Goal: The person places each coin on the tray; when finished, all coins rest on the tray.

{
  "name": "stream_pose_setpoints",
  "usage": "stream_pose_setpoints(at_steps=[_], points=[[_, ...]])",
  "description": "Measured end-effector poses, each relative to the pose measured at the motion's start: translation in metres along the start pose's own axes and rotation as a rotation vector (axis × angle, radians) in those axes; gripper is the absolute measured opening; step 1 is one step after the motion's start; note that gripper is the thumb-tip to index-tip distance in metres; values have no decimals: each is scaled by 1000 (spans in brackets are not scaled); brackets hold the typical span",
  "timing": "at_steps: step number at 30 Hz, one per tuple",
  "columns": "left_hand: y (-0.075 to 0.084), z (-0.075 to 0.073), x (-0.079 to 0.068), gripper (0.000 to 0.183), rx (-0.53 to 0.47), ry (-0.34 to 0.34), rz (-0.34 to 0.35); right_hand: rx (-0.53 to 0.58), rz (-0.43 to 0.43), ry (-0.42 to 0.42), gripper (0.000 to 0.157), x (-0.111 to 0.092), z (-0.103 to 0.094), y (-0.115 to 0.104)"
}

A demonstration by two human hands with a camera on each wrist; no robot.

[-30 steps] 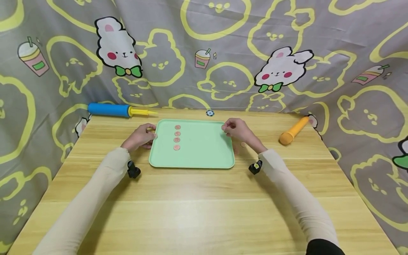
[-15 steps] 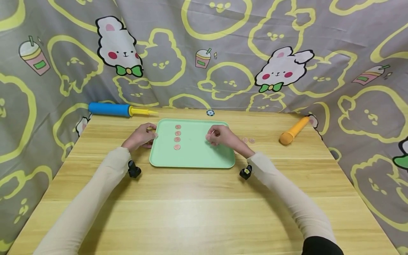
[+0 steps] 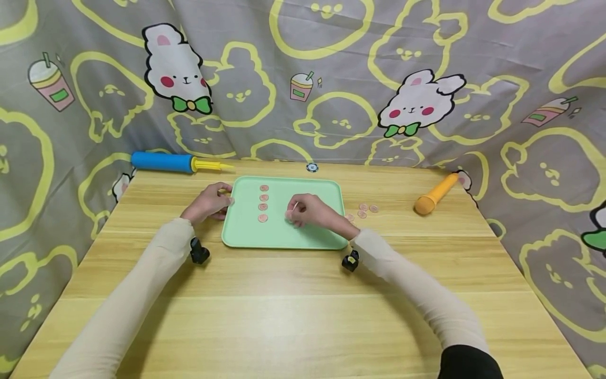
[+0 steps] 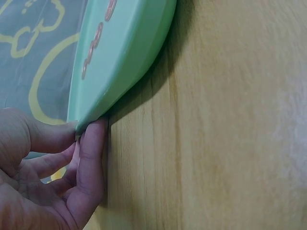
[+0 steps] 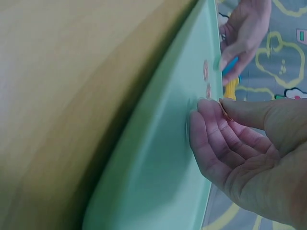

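Note:
A pale green rectangular tray (image 3: 246, 231) rests on the wooden table. Several copper-coloured coins (image 3: 263, 198) form a column on its left part. At the tray's left rim, my left hand (image 3: 209, 202) pinches the edge, thumb on top and fingers underneath, as the left wrist view shows. My right hand (image 3: 310, 211) is over the tray's middle, to the right of that column. Between its thumb and fingertips it pinches a coin (image 5: 225, 113), seen edge-on in the right wrist view; whether its fingertips touch the tray, I cannot tell.
Several loose coins (image 3: 362, 207) lie just right of the tray. A blue and yellow hand pump (image 3: 163, 162) lies at the back left, an orange microphone-shaped object (image 3: 435, 195) at the right. Behind the tray is a small round chip (image 3: 312, 168). A patterned curtain (image 3: 255, 79) borders the table.
From the tray's right edge, my right hand has moved left to its middle with the coin, uncovering the loose coins at the right. My left hand stays at the rim.

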State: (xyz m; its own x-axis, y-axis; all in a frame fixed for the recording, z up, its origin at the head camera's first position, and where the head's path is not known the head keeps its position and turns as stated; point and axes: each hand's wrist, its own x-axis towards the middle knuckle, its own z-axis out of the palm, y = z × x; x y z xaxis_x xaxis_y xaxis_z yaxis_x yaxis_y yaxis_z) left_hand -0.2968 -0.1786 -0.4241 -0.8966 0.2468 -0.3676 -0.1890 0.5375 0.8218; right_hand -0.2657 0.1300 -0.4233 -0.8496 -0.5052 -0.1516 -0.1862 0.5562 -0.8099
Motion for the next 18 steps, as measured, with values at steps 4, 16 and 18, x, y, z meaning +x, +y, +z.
stream_pose_setpoints(at_steps=[4, 16, 18], points=[[0, 0, 1, 54, 2, 1, -1, 12, -3, -28, 9, 2, 9, -6], [-2, 1, -1, 55, -2, -3, 3, 25, -85, -94, 8, 9, 33, -15], [-2, 0, -1, 55, -1, -1, 4, 16, -94, -96, 8, 10, 36, -17]])
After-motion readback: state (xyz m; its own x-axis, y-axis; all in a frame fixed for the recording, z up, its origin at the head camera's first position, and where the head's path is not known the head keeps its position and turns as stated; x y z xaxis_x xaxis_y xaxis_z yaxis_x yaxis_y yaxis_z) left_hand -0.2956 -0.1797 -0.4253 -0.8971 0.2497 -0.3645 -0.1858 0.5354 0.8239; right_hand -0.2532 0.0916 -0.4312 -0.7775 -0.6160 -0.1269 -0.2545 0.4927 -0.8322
